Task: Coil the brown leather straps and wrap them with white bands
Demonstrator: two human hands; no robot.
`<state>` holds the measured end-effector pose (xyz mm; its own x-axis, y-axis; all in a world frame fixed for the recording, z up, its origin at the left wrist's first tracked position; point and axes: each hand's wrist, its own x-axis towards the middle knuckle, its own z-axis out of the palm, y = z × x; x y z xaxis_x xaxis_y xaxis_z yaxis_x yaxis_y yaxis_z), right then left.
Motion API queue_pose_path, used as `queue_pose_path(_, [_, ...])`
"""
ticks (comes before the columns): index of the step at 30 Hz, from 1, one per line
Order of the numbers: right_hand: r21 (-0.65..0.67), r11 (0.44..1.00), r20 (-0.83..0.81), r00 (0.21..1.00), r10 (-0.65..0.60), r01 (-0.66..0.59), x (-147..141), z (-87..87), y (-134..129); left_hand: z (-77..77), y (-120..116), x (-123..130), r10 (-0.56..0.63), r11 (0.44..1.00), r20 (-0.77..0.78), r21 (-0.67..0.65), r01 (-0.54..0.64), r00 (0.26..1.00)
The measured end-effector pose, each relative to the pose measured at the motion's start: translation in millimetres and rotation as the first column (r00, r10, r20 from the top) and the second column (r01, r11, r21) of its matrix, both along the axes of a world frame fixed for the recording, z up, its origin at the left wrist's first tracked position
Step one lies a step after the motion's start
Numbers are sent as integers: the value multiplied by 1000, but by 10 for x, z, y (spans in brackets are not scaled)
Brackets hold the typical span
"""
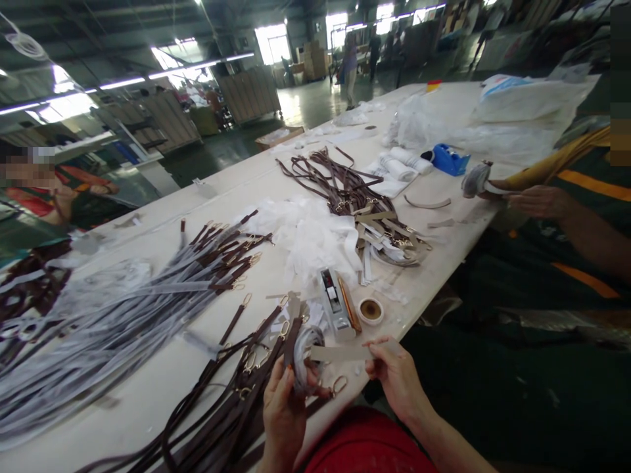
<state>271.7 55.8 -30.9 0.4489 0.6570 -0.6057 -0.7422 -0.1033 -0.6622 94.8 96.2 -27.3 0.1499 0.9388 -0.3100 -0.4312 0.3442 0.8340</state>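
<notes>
My left hand (284,410) grips a coiled strap (303,368) wrapped in greyish translucent film, with a dark brown end sticking up and a gold clasp (339,385) hanging beside it. Between finger and thumb, my right hand (394,376) pinches the end of a flat beige-grey strip (340,354), which stretches level across to the coil. Just beyond my hands stand a grey tape dispenser (334,305), an orange-brown pen (349,303) and a roll of tape (371,311). Dark brown straps (231,407) with gold clasps lie under and left of my left hand.
Film-wrapped straps (148,322) cover the table's left side. Farther back are white film sheets (315,236), a heap of brown straps (345,184) and a blue tape dispenser (451,159). At right, a co-worker's hands (539,200) hold another wrapped coil (476,180). Another person sits across at left.
</notes>
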Motion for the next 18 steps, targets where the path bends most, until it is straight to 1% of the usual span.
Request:
queue_pose_path(3, [-7,1000,-7,1000,2,-3,-29,-6,11,22,-25,19,1,1000,-24,24,0,1000])
queue_pose_path(6, [-8,1000,-35,999,20,-20,-41,-3,10,14,-47,22,-3,999,-55,45,5,998])
queue_pose_path(8, [-16,1000,-63,998,10,-11,-44,-3,0,4,-61,16,-2,999,-65,48,5,998])
queue_pose_path(12, [-38,999,-91,996,-12,9,-50,1,-22,26,-90,5,6,999,-73,37,-3,997])
queue_pose_path(15, [-39,999,-89,996,6,-10,-59,12,-35,59,-108,-3,22,1000,-60,8,-22,998])
queue_pose_path(18, [-40,998,-73,997,37,-40,-71,32,-44,46,-109,-29,6,1000,-50,-18,-7,999])
